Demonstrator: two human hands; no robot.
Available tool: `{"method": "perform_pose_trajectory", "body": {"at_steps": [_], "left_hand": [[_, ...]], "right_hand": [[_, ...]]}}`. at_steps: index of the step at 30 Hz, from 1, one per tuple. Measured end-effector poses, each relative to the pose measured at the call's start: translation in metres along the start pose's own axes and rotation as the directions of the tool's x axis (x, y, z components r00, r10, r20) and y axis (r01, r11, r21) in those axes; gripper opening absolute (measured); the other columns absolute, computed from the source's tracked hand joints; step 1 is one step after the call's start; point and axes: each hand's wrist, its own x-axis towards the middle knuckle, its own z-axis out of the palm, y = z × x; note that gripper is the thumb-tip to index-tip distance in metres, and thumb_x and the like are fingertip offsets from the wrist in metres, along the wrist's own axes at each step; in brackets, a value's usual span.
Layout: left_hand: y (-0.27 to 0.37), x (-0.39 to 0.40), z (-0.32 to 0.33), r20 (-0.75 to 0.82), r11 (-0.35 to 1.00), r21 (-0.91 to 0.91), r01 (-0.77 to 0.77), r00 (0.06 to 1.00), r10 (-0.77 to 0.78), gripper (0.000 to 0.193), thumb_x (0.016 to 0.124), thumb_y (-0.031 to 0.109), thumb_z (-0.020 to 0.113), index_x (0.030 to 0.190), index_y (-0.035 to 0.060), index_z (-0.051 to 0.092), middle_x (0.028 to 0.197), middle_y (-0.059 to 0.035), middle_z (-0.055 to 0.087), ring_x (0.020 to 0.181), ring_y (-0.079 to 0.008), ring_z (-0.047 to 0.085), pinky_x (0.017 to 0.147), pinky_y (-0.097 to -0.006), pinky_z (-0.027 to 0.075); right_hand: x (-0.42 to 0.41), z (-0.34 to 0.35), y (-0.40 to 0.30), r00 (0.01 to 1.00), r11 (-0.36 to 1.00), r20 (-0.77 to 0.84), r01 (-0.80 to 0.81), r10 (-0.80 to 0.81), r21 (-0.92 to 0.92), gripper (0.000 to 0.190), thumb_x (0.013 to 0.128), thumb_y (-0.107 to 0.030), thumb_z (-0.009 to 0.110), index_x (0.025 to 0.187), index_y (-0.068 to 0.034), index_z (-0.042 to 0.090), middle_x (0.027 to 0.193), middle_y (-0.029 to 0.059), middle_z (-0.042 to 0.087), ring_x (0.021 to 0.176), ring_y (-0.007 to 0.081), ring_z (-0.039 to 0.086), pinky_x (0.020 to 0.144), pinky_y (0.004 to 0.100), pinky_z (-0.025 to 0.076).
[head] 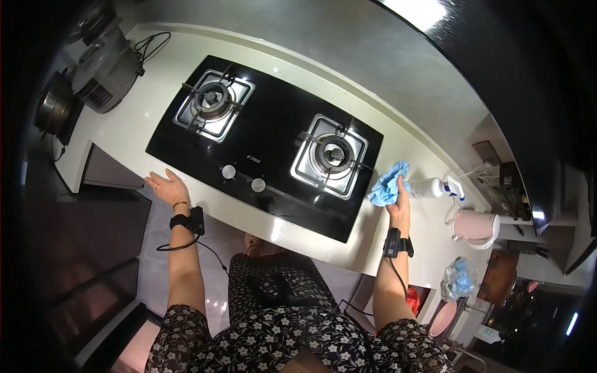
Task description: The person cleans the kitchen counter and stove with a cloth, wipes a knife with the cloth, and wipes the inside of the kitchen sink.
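A black glass gas hob (273,112) with two burners is set into the pale worktop. My left hand (169,187) has its fingers spread and holds nothing; it is at the worktop's front edge, just below the hob's left part. In my right hand (399,205) is a crumpled blue cloth (391,184), held up beside the hob's right edge. A white spray bottle (428,188) lies just right of the cloth. Metal pan supports stand over the left burner (211,99) and the right burner (335,153). Two round knobs (228,171) sit near the hob's front edge.
A grey pressure-cooker-like appliance (108,74) and its black cord stand at the far left, near a metal pot (53,109). On the right are a pink kettle (473,228), a clear bag with blue contents (459,279) and a wall socket with white cables (486,153).
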Motion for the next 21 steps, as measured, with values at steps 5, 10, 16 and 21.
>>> {"method": "perform_pose_trajectory", "body": {"at_steps": [5, 10, 16, 21], "left_hand": [[0.003, -0.002, 0.004, 0.004, 1.0, 0.007, -0.017, 1.0, 0.017, 0.059, 0.091, 0.031, 0.047, 0.128, -0.0121, 0.035, 0.135, -0.0368, 0.028, 0.127, -0.0444, 0.03, 0.105, -0.0451, 0.027], [-0.021, 0.002, 0.022, 0.033, 0.978, 0.207, -0.02, 0.999, 0.013, 0.064, 0.091, 0.042, 0.041, 0.135, -0.0038, 0.032, 0.141, -0.0295, 0.026, 0.132, -0.0428, 0.024, 0.106, -0.0513, 0.022], [0.032, -0.043, -0.045, 0.197, 0.814, -0.513, -0.272, 0.886, 0.419, 0.066, 0.081, 0.018, 0.062, 0.137, 0.001, 0.031, 0.141, -0.0237, 0.029, 0.134, -0.0353, 0.023, 0.109, -0.0442, 0.018], [0.106, -0.143, -0.128, 0.357, 0.413, -0.909, -0.046, 0.423, 0.833, 0.048, 0.082, 0.01, 0.055, 0.129, 0.0031, 0.044, 0.142, -0.0143, 0.032, 0.131, -0.0281, 0.031, 0.107, -0.0385, 0.025]], "right_hand": [[-0.032, -0.013, 0.011, 0.965, 0.984, 0.262, -0.019, -0.029, 0.177, 0.036, 0.093, -0.033, 0.049, 0.119, -0.008, 0.053, 0.113, 0.0083, 0.061, 0.105, 0.0265, 0.058, 0.094, 0.0411, 0.045], [-0.062, 0.006, 0.039, 0.944, 0.968, 0.331, -0.086, 0.002, 0.237, 0.035, 0.094, -0.029, 0.043, 0.12, -0.007, 0.052, 0.115, 0.0102, 0.06, 0.106, 0.0273, 0.057, 0.095, 0.0423, 0.044], [-0.087, 0.04, 0.094, 0.855, 0.933, 0.49, -0.299, 0.17, 0.198, 0.032, 0.093, -0.024, 0.046, 0.117, -0.004, 0.053, 0.111, 0.0112, 0.061, 0.103, 0.0267, 0.058, 0.092, 0.0403, 0.046], [-0.111, 0.1, 0.141, 0.775, 0.889, 0.531, -0.45, 0.341, 0.085, 0.032, 0.092, -0.024, 0.049, 0.116, -0.004, 0.053, 0.11, 0.0102, 0.061, 0.102, 0.0251, 0.058, 0.092, 0.0395, 0.045]]}}
